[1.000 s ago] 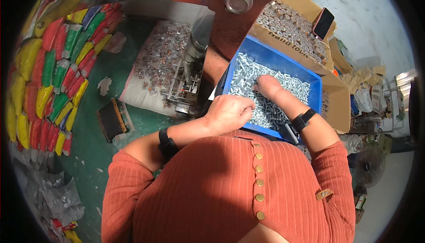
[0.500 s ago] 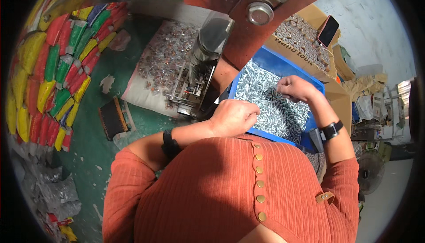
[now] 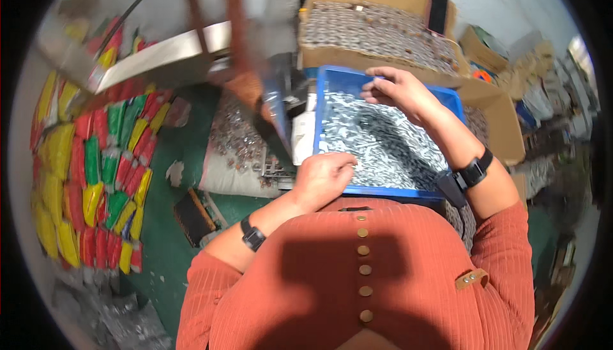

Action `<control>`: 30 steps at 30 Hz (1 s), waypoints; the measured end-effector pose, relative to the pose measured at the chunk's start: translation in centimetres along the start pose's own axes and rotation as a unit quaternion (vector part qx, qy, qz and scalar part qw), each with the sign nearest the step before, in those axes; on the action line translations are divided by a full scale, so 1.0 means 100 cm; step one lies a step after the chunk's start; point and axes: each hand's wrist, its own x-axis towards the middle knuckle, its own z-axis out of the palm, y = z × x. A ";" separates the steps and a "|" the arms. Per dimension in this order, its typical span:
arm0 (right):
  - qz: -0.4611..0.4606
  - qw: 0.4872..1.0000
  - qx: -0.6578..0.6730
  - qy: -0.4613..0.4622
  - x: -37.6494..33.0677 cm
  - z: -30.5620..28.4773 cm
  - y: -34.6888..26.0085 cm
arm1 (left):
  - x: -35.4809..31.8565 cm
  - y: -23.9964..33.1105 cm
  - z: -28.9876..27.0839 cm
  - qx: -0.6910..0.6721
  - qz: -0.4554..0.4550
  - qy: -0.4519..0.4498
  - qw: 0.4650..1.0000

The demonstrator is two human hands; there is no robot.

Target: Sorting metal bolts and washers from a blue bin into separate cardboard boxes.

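Observation:
A blue plastic tray (image 3: 389, 191) in front of me holds a deep layer of small silvery metal pieces (image 3: 348, 136), like screws or anchors, blurred here. Over the far part of this tray hovers my right hand (image 3: 403, 95), its fingers loosely bent and apart, with nothing visible in them. At the tray's near left corner is my left hand (image 3: 324, 179), thumb and fingers curled together; whatever they hold, if anything, is too small to make out. Each wrist wears a dark strap.
Behind the tray, a cardboard box (image 3: 377, 61) holds many small round pieces, and a phone (image 3: 437, 12) leans at its right. A machine with a reddish metal arm (image 3: 246, 91) stands left of the tray. Red, yellow and green packets (image 3: 96, 158) are stacked at far left.
The view has turned, shifting the machine arm left and showing more of the cardboard box. My right hand has moved toward the tray's far side and its fingers have loosened. My left hand stays curled.

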 end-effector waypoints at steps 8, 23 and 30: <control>0.073 0.949 0.016 0.305 -0.214 -0.166 0.083 | 0.000 -0.012 0.010 -0.065 -0.030 0.064 0.995; 0.367 0.656 -0.616 0.236 -0.366 -0.119 0.353 | 0.000 -0.011 0.022 -0.078 -0.087 0.081 0.990; 0.457 0.709 -0.510 0.167 -0.400 -0.164 0.412 | 0.008 -0.005 0.025 -0.073 -0.072 0.072 0.992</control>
